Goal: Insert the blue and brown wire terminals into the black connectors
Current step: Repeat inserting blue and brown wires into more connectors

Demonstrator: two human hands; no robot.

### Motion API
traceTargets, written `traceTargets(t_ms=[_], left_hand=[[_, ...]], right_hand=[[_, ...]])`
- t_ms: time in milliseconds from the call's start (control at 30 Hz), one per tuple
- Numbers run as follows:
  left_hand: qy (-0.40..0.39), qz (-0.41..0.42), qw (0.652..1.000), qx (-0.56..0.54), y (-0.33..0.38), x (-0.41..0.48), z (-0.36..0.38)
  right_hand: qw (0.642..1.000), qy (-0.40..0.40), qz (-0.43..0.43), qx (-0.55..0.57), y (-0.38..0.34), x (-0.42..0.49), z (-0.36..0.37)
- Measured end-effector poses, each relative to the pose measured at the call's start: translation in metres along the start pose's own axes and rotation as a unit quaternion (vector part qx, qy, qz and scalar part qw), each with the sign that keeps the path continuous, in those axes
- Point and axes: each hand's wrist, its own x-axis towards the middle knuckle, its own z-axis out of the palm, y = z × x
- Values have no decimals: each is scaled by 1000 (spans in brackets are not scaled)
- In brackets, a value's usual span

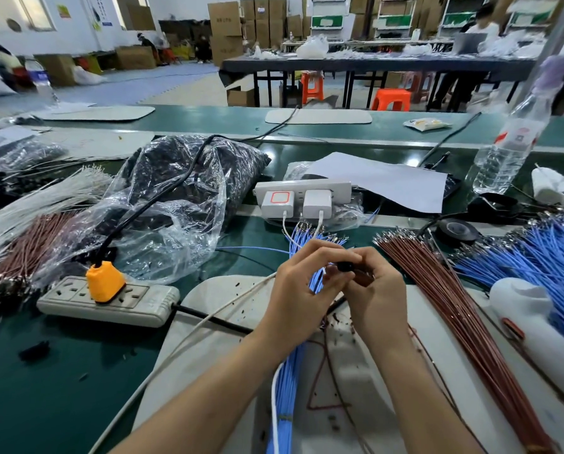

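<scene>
A small black connector (345, 266) sits between both hands above the grey mat (208, 299). My left hand (302, 290) curls its fingers toward the connector, with a bundle of blue wires (287, 388) running under its palm. My right hand (377, 290) pinches the connector and a brown wire (364, 279) at its end. A fan of brown wires (454, 309) lies on the right, with more blue wires (543, 257) beyond it. A clear bag of black connectors (189, 178) lies at the left rear.
A grey power strip with an orange plug (105, 281) lies at the left, its black cable crossing the mat. A white socket block with chargers (303, 198), a roll of black tape (457, 231), a water bottle (510, 142) and a white tool (536, 326) surround the work spot.
</scene>
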Motion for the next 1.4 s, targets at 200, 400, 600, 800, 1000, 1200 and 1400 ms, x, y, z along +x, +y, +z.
traceTargets(t_ms=[200,400,600,800,1000,1200,1400], left_hand=[[-2,-5,1000,-2,-2,0,-1],[6,-26,1000,-11,-4,-1,0],[7,-22,1000,-6,-5,0,0],[11,-17,1000,-23,-4,0,0],[0,-6,1000,-10,-3,-1,-1],[16,11,999,-26,1,0,-1],[9,5,999,-44,1,1,-2]], right_hand=[[1000,2,-7,-5,0,0,0],[1000,20,-18,-1,2,0,0],[999,24,-28,0,1,1,1],[999,19,-46,-10,3,0,0],[995,29,-73,-55,6,0,3],[988,82,-127,-30,-1,-3,4],[983,89,-152,-47,-3,-5,3]])
